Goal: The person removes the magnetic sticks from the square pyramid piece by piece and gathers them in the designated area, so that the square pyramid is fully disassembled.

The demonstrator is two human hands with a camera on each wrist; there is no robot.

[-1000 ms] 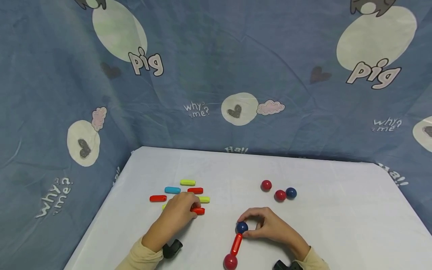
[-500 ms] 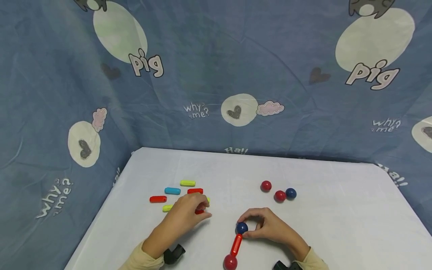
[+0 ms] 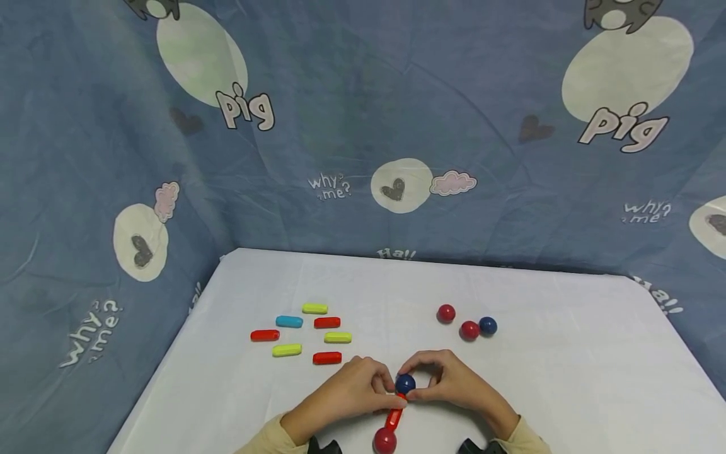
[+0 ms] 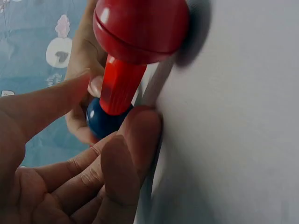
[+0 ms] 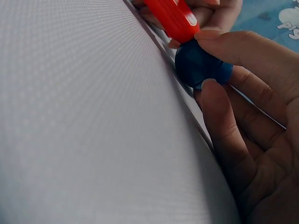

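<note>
A blue ball [image 3: 405, 383], a red rod [image 3: 393, 420] and a larger-looking red ball [image 3: 385, 441] stand joined in a line at the table's front. My right hand [image 3: 454, 380] pinches the blue ball between thumb and fingers; the right wrist view shows the blue ball [image 5: 198, 65] against the rod's end. From the other side my left hand [image 3: 360, 388] reaches around the rod near that joint. Its thumb and fingers are bent but spread to either side of the rod [image 4: 122, 86] in the left wrist view, with no firm grip visible.
Several loose rods lie at left, among them a red rod [image 3: 327, 358], a yellow-green rod [image 3: 287, 350] and a blue rod [image 3: 289, 321]. At right rest two red balls, one the red ball [image 3: 446, 313], and a blue ball [image 3: 488, 325]. A patterned blue cloth [image 3: 340, 126] hangs behind the table.
My left hand has moved right, from over the loose rods to the joined pieces, leaving the nearest red rod on the table slightly shifted. My right hand stays on the blue ball.
</note>
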